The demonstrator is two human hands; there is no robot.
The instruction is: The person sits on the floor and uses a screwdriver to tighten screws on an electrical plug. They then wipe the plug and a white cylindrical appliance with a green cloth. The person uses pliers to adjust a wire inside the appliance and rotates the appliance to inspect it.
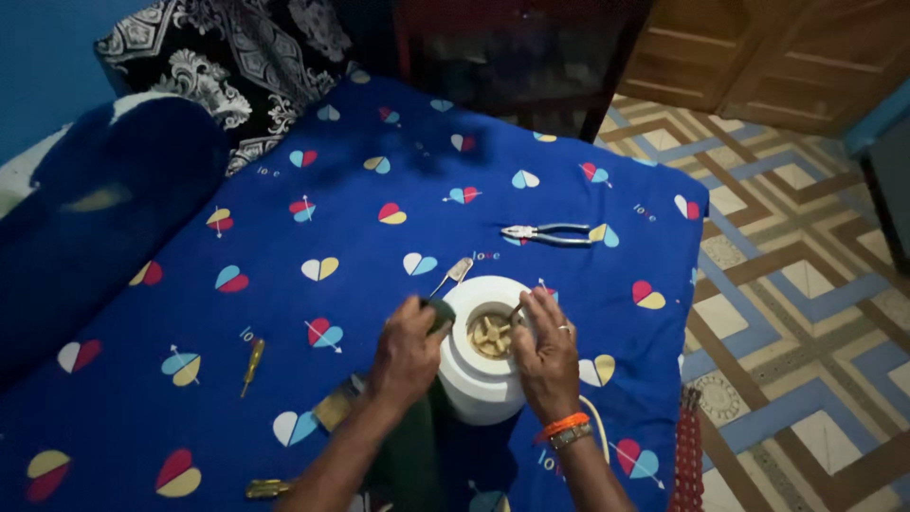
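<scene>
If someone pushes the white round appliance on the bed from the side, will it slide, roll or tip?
The white round appliance stands on a soft blue sheet, so it would probably tip or wobble rather than slide. Its curved body might then roll. Both the left hand and the right hand are on it, which hints it needs steadying.

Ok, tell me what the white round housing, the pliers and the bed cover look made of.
White round housing: probably moulded plastic, smooth with a soft sheen.
Pliers: bare metal jaws that glint, and pale grips, likely a plastic or rubber coating.
Bed cover: woven cloth, matt, creased, printed with hearts.
</scene>
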